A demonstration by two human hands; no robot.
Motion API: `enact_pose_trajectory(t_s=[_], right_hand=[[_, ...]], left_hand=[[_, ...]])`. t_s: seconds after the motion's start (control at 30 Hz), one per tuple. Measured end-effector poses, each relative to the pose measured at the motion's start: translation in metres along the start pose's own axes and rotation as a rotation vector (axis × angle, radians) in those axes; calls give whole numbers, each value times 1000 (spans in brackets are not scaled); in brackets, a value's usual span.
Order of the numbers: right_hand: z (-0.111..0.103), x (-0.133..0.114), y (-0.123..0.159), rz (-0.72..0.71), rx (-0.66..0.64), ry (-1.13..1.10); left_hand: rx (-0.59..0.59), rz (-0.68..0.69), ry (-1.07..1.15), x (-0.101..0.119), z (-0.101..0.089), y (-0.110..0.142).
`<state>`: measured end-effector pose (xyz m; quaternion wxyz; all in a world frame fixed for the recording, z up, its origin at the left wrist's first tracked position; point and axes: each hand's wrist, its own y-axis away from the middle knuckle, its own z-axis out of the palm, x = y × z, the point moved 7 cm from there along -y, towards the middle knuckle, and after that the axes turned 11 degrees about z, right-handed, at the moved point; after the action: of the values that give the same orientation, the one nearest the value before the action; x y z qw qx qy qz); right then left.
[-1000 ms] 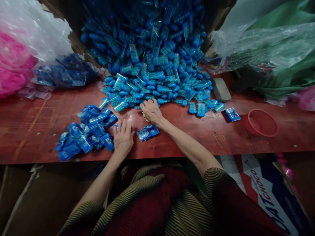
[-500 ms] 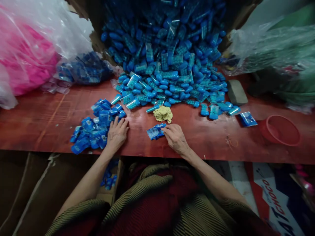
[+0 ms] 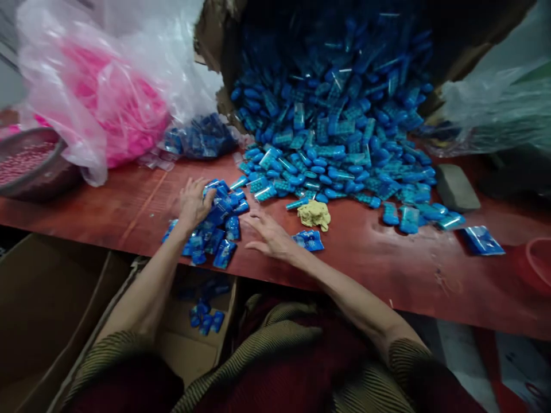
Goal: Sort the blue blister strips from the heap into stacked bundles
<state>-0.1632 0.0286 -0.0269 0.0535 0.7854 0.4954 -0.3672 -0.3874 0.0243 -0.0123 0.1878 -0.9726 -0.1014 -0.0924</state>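
Note:
A small heap of blue labelled packets (image 3: 219, 215) lies near the table's front edge, on the left. My left hand (image 3: 194, 201) rests at the heap's upper left side, fingers spread and touching the packets. To the right of the heap, my right hand (image 3: 269, 235) is open with its fingers pointing at it, holding nothing. Just beyond my right wrist lie flat blue wrappers (image 3: 309, 240). A lump of yellow putty-like stuff (image 3: 314, 214) sits behind them. Clear-bodied, blue-capped little containers of beads (image 3: 327, 155) spill across the table from a large carton.
Under the table edge, an open cardboard box (image 3: 189, 350) holds several blue packets. A plastic bag of pink pieces (image 3: 116, 109) and a basin of pink beads (image 3: 38, 172) stand left. On the right are a grey block (image 3: 457, 187), a blue pack (image 3: 482, 240) and a red bowl (image 3: 540, 264).
My right hand has let go of the blue wrappers and moved left to the packet heap. My left hand has gone round to the heap's far left side. The view has swung left.

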Motion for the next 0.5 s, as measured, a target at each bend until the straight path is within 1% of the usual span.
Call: enact_pose_trajectory(t_s=[0.03,0.1,0.17,0.23,0.3,0.37,0.43,0.5], right_hand=[[15,0,-17,16,-35,22],[42,9,-46,121,-76,91],[61,25,-65,248,-100,158],[73,36,-74,322,-115,209],[80,40,-76,329,-119,243],[86,36,-73,312,-118,259],[92,26,-67,300,-119,265],[102,11,-58,294,-127,272]], left_hand=[[-53,-9,27,-15,4,-12],[-151,-20,72,-35,18,-32],[-250,3,133,-39,37,-43],[-289,22,181,-36,52,-46],[-286,38,213,-32,60,-42],[-268,53,230,-33,61,-33],[-269,69,244,-37,57,-19],[-280,74,265,-44,49,1]])
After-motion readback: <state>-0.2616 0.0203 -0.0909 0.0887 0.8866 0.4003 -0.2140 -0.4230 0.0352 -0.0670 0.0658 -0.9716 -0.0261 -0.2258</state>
